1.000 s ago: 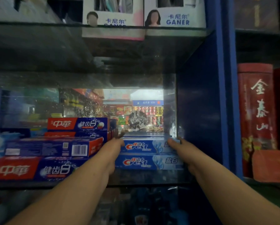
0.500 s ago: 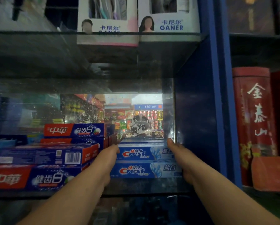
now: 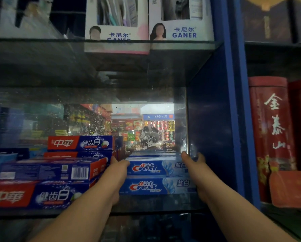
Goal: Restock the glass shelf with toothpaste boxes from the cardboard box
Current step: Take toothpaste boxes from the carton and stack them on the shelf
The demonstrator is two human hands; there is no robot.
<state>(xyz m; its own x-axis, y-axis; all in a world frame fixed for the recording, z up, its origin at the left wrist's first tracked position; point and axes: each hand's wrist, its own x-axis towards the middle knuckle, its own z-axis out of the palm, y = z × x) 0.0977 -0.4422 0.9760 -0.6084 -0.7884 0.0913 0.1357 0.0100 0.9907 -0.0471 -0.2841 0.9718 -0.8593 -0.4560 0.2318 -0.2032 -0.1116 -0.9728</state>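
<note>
Both hands on the Crest stack, right end of the glass shelf point(image 3: 155, 203).

On the left, red-and-blue toothpaste boxes point(image 3: 41, 194) sit piled; just right, the left hand point(image 3: 118, 169) presses the left end of two stacked Crest boxes point(image 3: 151, 177), while the right hand point(image 3: 193, 166) clasps their right end against the blue side panel point(image 3: 214, 130). Far right, a red tin point(image 3: 272, 130) stands. How far the fingers spread, I cannot tell.

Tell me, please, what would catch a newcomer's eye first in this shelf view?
Probably the two stacked blue Crest boxes at the middle of the glass shelf, with the left hand and right hand pressed against their ends. Next, the red-and-blue toothpaste boxes piled to their left, and the tall red tin beyond the blue shelf post on the right.
</note>
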